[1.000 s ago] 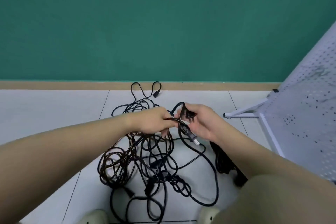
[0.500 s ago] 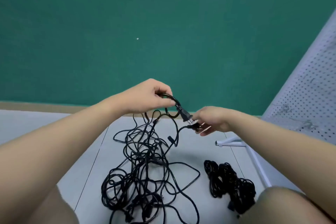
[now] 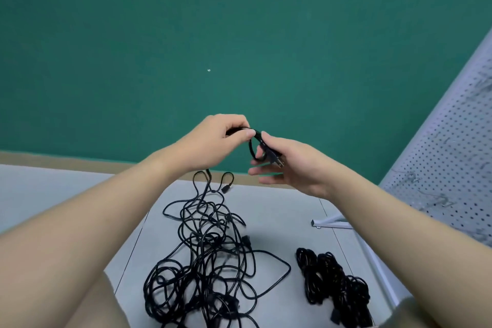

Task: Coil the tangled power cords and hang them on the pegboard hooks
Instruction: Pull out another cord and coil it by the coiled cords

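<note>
Both hands are meeting up in front of the green wall (image 3: 239, 34). Left hand (image 3: 218, 138) is pinching a black power cord (image 3: 254, 141) between thumb and curled fingers, while the right hand (image 3: 290, 165), just beside it, is gripping the plug end (image 3: 274, 160) with thumb over the top and the lower fingers stretching out loosely. A short loop of cord is arching between the two hands. Below them on the floor (image 3: 279, 221), the tangled pile of cords (image 3: 207, 269) is sprawling wide, one strand rising toward the left hand. Beneath the right forearm, a bundled cord heap (image 3: 332, 285) is sitting apart from the tangle. Off to the right of the right hand, the white pegboard (image 3: 452, 146) is leaning in at an angle, its hooks (image 3: 442, 201) looking blurred.
</note>
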### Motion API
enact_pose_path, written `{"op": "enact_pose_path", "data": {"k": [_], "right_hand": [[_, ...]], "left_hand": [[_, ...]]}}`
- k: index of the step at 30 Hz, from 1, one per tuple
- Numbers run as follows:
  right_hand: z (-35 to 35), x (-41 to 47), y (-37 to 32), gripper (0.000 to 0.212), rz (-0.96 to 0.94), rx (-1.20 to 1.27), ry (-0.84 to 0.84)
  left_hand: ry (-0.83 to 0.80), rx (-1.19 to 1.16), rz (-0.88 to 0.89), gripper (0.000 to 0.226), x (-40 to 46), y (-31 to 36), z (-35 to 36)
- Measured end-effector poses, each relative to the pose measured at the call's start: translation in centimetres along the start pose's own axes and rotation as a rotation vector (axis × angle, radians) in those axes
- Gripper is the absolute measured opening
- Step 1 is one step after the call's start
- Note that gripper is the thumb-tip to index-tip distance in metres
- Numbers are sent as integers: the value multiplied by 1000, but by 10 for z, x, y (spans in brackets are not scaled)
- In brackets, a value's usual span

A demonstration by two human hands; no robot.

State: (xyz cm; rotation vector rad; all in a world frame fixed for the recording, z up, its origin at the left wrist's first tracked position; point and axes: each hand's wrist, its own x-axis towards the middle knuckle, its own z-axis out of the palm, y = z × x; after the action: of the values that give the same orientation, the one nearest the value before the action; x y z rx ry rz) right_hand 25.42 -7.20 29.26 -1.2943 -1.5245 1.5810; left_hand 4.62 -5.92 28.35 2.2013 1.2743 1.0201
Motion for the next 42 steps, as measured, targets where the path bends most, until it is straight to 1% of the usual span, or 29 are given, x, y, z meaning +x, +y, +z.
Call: {"op": "enact_pose_path", "data": {"k": [2,5,8,9,10,12,13,14,15,16,17,18,19,20,21,22,24,25,27,29,30,32,33,34,36,37,39,40,42], "right_hand": [[-2,3,-2,39,-105,-74,53],[-11,7,-4,38,-276,-348,165],[-21,11,-2,42,-464,-730,316],[-23,14,1,40,-509,-800,342],[-22,16,4,34,-543,-821,335],[-19,20,8,13,-557,-801,272],[-20,22,10,25,-554,-781,262],[-23,25,12,49,-557,-765,267],[-28,29,13,68,-565,-767,298],[-35,35,15,76,-567,-804,361],[-43,42,19,76,-554,-876,417],[-49,49,24,70,-508,-974,461],[-53,57,30,63,-433,-1068,489],[-52,62,38,57,-336,-1106,495],[-49,67,46,51,-233,-1054,476],[-42,70,52,46,-133,-919,421],[-25,73,65,39,34,-596,249],[-16,73,69,36,79,-523,153],[5,72,76,35,65,-507,-61],[28,74,82,45,-21,-552,-253],[40,76,85,45,-59,-584,-321],[62,79,89,33,-90,-627,-387],[69,80,92,24,-105,-666,-392],[73,83,92,21,-141,-740,-381],[70,87,88,29,-220,-883,-327],[66,88,84,32,-245,-891,-286],[57,89,71,33,-278,-761,-188],[52,88,62,34,-287,-647,-119],[44,84,39,38,-336,-382,46]], "left_hand": [[70,34,-12,31,0,-3,-8],[141,93,-45,40,-1,-10,-23],[151,161,-80,47,-5,-21,-35],[145,171,-94,48,-6,-26,-38],[139,176,-108,48,-6,-30,-39],[138,196,-132,47,-7,-38,-42],[152,209,-148,47,-8,-44,-44],[175,225,-174,48,-8,-51,-46],[199,246,-208,49,-10,-59,-49],[219,269,-245,49,-11,-67,-52],[228,295,-282,49,-14,-75,-54],[227,317,-312,49,-16,-81,-55],[224,327,-339,49,-17,-85,-54],[221,319,-366,48,-18,-85,-52],[220,269,-396,46,-17,-83,-49],[227,142,-433,42,-15,-80,-46],[242,-319,-524,34,-11,-69,-37],[236,-544,-562,30,-8,-62,-33],[202,-852,-612,24,-5,-49,-23],[177,-1048,-654,21,-1,-39,-15],[182,-1125,-670,20,1,-35,-13],[233,-1253,-683,22,6,-33,-13],[270,-1301,-685,23,8,-34,-15],[309,-1334,-682,24,10,-36,-18],[393,-1340,-671,27,11,-43,-24],[430,-1296,-664,29,10,-48,-27],[453,-1123,-653,34,5,-60,-28],[420,-1026,-651,38,2,-66,-27],[251,-892,-642,44,-6,-74,-19]]}}
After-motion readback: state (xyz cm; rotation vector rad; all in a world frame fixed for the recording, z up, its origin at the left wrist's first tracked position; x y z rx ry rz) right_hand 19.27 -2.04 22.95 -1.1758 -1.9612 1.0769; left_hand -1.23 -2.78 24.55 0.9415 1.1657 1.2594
